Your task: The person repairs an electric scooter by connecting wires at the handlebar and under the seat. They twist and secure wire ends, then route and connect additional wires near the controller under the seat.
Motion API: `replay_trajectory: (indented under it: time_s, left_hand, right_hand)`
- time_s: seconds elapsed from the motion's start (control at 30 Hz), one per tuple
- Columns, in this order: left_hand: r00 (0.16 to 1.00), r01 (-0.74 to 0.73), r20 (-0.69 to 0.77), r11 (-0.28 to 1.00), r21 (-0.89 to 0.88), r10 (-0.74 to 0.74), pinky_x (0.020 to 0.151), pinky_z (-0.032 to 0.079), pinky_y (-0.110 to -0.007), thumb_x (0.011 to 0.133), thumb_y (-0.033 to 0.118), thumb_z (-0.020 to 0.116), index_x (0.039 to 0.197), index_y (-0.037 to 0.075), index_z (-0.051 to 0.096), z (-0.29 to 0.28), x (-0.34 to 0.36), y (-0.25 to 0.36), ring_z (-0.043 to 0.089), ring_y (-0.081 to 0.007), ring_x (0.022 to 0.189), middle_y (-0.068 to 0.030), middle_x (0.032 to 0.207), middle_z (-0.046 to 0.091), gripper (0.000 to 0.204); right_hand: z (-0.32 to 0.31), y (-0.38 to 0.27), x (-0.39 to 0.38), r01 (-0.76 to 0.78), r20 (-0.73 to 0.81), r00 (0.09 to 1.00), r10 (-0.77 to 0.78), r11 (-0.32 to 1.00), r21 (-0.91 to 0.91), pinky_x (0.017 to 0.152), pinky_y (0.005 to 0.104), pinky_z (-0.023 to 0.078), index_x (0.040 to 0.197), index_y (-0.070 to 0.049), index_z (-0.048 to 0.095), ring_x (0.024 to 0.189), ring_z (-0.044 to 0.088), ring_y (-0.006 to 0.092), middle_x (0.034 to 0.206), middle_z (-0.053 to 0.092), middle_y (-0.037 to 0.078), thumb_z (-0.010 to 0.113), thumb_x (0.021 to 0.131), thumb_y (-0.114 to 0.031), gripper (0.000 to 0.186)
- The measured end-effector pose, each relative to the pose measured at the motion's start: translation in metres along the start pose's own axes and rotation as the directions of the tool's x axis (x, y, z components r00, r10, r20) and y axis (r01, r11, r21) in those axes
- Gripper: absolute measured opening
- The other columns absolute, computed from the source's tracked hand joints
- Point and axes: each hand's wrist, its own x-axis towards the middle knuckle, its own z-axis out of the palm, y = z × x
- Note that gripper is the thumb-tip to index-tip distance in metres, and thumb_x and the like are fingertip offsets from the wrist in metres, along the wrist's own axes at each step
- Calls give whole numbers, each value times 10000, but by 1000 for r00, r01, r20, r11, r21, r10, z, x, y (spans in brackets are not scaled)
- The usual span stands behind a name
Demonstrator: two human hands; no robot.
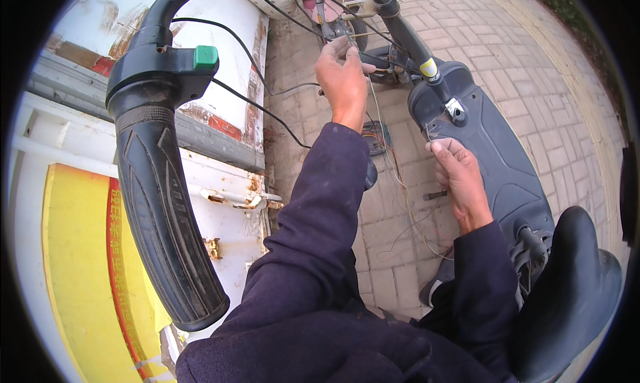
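Observation:
My left hand (343, 83) is raised in front of the scooter's front end, its fingertips pinched together on a thin pale wire (378, 110). That wire runs down from the fingers toward the loose wires (417, 226) over the paving. Lower and to the right, my right hand (460, 180) is closed with thumb and forefinger pressed together beside the scooter's dark grey footboard (497, 143). Something very thin shows at its fingertips, too fine to name. The black steering column (407, 33) rises just beyond both hands.
A black handlebar grip (167, 216) with a green switch (205, 57) fills the left foreground. Behind it stands a rusty white metal body (227, 176) with a yellow panel (77, 250). A black saddle (567, 303) is at lower right. Black cables (233, 36) cross toward the column. Brick paving (513, 63) lies beneath.

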Motion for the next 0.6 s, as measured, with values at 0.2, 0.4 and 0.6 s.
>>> replay_trajectory:
  time_s: [0.2,0.4,0.6]
  left_hand:
    - [998,-56,-1,998,36,56,512,507,-239,977,85,662,1173,-101,616,-2,-15,6,698,-134,701,-128,938,705,274]
    - [995,-73,57,996,-57,76,526,470,-232,989,134,676,1061,-39,655,-20,-28,21,595,-65,661,-63,857,679,189]
    - [998,-62,1,986,-155,63,516,497,-227,1002,84,629,1183,-57,613,-28,-41,19,698,-137,765,-114,1057,684,230]
  right_hand:
    - [1,3,5,28,28,999,-28,999,24,503,213,224,1030,-69,660,550,281,2,669,365,-126,654,1028,-253,183]
    - [17,4,-2,43,15,999,-42,993,-108,531,213,251,1015,-72,677,592,320,-3,700,437,-129,667,1018,-259,186]
    - [30,0,-6,214,-79,971,-227,966,-148,555,190,275,1044,-54,685,634,383,-23,760,544,-120,717,987,-219,176]
